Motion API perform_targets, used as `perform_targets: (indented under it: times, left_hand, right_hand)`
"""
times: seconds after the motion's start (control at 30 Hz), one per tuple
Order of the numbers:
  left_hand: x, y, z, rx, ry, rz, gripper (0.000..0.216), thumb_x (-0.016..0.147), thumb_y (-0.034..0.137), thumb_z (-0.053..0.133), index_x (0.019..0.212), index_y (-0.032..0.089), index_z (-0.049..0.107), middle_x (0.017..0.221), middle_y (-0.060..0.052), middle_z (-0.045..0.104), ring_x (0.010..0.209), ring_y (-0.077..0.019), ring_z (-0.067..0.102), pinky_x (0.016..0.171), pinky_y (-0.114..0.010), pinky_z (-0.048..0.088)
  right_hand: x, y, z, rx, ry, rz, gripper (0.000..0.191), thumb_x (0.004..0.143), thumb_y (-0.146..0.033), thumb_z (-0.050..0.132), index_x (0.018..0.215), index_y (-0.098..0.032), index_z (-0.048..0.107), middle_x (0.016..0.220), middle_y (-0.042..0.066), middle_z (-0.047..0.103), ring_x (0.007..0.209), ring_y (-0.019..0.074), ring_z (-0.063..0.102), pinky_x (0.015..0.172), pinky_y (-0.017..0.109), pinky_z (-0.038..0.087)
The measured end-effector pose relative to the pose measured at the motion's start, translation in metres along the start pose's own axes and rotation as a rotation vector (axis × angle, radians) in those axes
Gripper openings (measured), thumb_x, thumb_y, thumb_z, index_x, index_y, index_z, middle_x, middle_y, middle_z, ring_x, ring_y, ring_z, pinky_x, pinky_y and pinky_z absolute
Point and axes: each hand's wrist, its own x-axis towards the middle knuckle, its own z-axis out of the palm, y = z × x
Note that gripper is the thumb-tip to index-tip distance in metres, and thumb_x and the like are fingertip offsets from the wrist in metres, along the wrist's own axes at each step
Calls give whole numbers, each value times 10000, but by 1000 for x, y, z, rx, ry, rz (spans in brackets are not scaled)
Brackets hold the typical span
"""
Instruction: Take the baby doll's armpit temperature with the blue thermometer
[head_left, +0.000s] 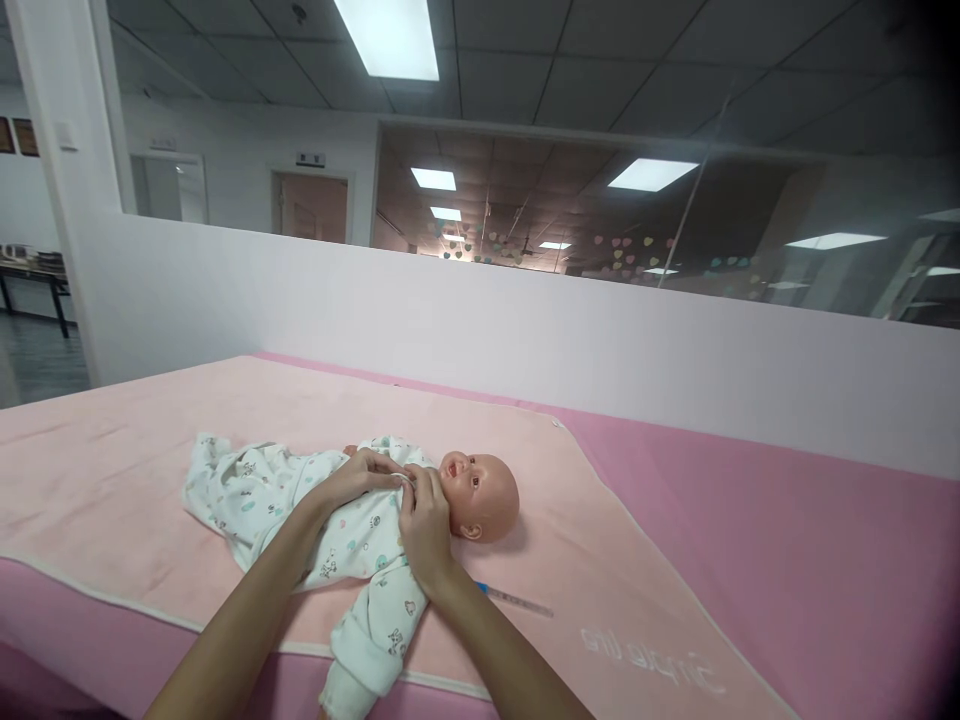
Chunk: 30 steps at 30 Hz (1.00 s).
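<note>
A baby doll (480, 492) lies on its back on a light pink blanket (150, 450), head to the right. It wears a white printed romper (255, 490). My left hand (358, 474) and my right hand (424, 528) meet at the doll's chest, just below its chin. The fingers of both hands pinch the romper's fabric near the neckline. A thin thermometer (517, 600) with a blue end lies on the blanket just right of my right forearm.
The blanket covers a darker pink mattress (787, 520). A white partition wall (600, 340) runs along the bed's far side, with glass above it. A dark table (34, 275) stands at the far left.
</note>
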Motion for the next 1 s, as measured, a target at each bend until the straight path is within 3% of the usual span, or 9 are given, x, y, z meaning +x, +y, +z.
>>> perform_targets:
  times: [0.27,0.53,0.7,1.0]
  left_hand:
    - [0,-2,1,-85,-14,-5,160,647,237,665,733,102,655,601,2,606,579,-96,512,569,-196,356]
    - [5,-5,-4,38,-102,23,139,679,224,565,756,129,632,726,-5,604,747,-148,519,691,-232,381]
    - [3,-5,-3,-22,-125,44,184,717,278,593,824,130,615,774,-18,604,772,-149,530,712,-238,392]
    - [-4,3,-1,-56,-92,4,270,697,297,654,908,128,650,633,4,596,608,-108,513,593,-203,378]
  right_hand:
    - [-1,-3,0,37,36,-15,242,824,-91,394,1011,-175,523,907,71,574,858,177,545,745,300,472]
    - [-2,-1,0,-32,-19,-55,248,781,-54,379,923,-179,541,829,47,548,745,158,528,626,257,442]
    - [-3,-1,0,-67,-46,-13,219,802,-66,364,882,-178,533,784,40,543,711,159,511,620,265,431]
    - [-2,0,2,66,29,47,147,889,-181,365,896,-193,512,832,43,537,754,155,508,678,280,444]
